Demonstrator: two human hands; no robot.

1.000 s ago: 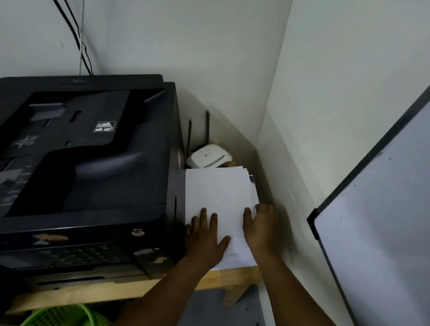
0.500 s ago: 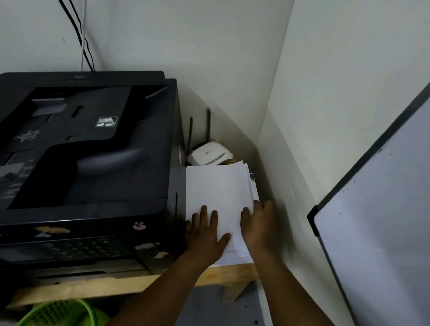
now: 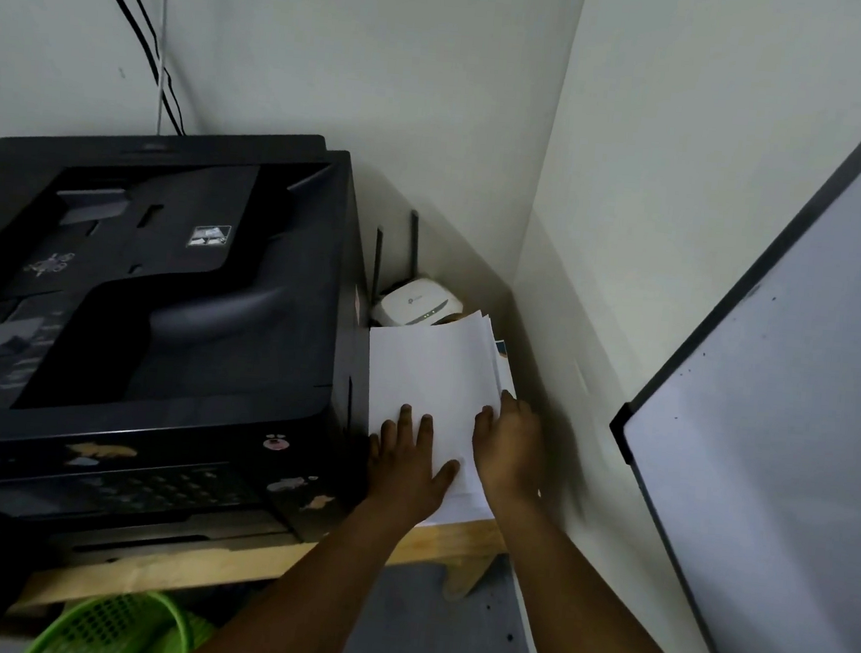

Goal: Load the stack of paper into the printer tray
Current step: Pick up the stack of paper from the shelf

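A stack of white paper point(image 3: 432, 373) lies on the wooden table point(image 3: 458, 538), right beside the black printer point(image 3: 162, 305). Its far end is fanned out, with the sheets slightly offset. My left hand point(image 3: 407, 461) rests flat on the near left part of the top sheet, fingers straight. My right hand point(image 3: 509, 448) holds the near right edge of the stack, with the thumb on top and the fingers along the side. No printer tray can be seen open.
A white router point(image 3: 417, 304) with two antennas stands behind the paper in the corner. A framed whiteboard point(image 3: 768, 456) leans close on the right. A green basket point(image 3: 121, 629) sits under the table. Cables point(image 3: 147, 36) run down the wall behind the printer.
The upper sheets have slid and fanned out at the far end. My right hand has shifted slightly along the right edge. My left hand stays pressed on the paper.
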